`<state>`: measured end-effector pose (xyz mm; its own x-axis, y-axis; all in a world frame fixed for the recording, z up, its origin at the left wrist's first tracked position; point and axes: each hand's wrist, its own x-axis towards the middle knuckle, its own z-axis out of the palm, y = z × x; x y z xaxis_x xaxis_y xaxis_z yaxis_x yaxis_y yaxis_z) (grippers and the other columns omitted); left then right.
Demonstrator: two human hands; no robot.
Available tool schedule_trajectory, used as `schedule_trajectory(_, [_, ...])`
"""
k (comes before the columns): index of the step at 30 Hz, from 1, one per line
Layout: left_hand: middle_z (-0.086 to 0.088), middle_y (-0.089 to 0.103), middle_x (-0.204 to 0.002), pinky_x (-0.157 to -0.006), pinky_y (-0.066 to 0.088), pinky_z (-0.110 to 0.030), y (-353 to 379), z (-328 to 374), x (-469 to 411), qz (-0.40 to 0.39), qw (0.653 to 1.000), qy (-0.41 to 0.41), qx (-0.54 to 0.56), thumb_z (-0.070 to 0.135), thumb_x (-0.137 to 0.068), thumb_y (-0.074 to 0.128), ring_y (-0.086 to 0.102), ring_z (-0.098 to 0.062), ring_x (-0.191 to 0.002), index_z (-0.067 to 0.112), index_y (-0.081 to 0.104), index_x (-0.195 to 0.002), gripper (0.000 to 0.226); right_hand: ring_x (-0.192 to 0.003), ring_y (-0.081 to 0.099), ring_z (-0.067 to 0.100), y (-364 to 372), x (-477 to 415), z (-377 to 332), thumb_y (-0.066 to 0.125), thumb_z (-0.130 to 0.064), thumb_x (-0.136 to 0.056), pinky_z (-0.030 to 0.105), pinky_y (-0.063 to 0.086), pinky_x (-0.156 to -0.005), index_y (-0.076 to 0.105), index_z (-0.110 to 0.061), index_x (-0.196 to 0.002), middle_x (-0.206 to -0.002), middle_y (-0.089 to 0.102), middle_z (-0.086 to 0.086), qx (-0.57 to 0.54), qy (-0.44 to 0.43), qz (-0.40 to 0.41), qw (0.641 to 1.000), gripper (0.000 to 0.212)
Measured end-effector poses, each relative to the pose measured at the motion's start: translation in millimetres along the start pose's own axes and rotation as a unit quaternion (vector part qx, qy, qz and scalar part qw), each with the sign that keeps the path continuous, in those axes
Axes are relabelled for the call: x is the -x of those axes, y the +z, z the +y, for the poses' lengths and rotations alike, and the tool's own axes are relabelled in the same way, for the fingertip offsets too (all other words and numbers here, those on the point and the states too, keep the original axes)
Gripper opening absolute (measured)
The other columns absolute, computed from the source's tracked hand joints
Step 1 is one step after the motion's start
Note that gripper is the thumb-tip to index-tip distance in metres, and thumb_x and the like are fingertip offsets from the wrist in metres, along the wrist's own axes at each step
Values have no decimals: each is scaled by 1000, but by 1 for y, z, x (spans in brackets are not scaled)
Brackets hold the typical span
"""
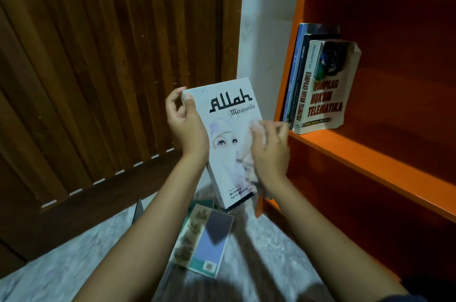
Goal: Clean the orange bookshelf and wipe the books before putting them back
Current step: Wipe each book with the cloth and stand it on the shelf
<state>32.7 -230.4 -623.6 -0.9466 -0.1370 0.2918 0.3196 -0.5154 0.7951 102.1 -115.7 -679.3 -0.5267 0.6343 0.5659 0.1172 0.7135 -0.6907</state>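
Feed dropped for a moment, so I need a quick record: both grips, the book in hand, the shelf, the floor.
left grip: holds book upright by its top left corner
right grip: holds cloth against the book's cover; motion-blurred
shelf: orange
shelf books: a few standing at the left end of one level
floor books: lying flat below the held book

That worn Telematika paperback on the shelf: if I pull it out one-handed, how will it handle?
The Telematika paperback looks thick, so probably heavy. Its cover corner is curled and worn: likely floppy, easy to tear. Nothing props its open side, so it may tip.
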Motion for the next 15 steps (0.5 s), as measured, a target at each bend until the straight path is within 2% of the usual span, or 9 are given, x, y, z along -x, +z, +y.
schedule_trajectory(3, [0,63,-87,-54,48,-22,1,-4,-4,33,999,-1,9,21,-99,44,63,-10,-71,17,47,-110,12,-69,53,22,9,48,-7,48,-35,-93,25,40,-53,55,-27,-105,-106,43,3,-47,-206,-119,970,17])
schedule_trajectory(5, [-2,62,-92,-57,50,-23,0,-4,-8,46,999,-4,20,22,-99,43,63,-13,-75,20,47,-108,10,-64,49,17,8,64,11,53,-37,-89,22,37,-46,54,-28,-104,-102,40,-2,-16,-302,-142,943,18])
schedule_trajectory(6, [-3,62,-96,-58,50,-23,-1,-4,-10,51,998,-7,26,23,-100,43,63,-14,-77,21,47,-108,9,-64,48,16,8,66,24,55,-37,-87,22,37,-45,54,-28,-103,-102,40,-2,-5,-313,-134,940,18])
schedule_trajectory(8, [-5,60,-99,-59,51,-24,-3,-2,-12,56,998,-7,38,23,-100,43,63,-15,-80,21,46,-109,10,-69,50,15,5,66,45,54,-36,-87,22,40,-47,54,-31,-104,-103,40,-2,-4,-272,-98,957,18])
schedule_trajectory(11, [-2,62,-96,-61,51,-25,-4,2,-10,40,999,0,36,23,-99,44,64,-17,-82,21,46,-108,10,-81,56,18,-5,55,57,44,-39,-90,21,38,-57,55,-33,-107,-107,45,-1,-10,-111,-37,993,22])
schedule_trajectory(13, [-1,63,-95,-59,51,-24,0,3,-6,18,999,6,34,22,-99,45,64,-15,-80,22,47,-107,8,-92,58,20,-15,36,57,43,-38,-92,25,40,-67,58,-26,-110,-112,51,1,-31,-45,-19,998,26])
schedule_trajectory(15, [-6,64,-99,-58,50,-23,7,1,2,-6,999,6,34,21,-99,46,63,-17,-81,21,49,-107,9,-101,58,19,-27,13,49,42,-41,-92,33,47,-77,54,-24,-117,-116,57,0,-61,-23,-30,997,32])
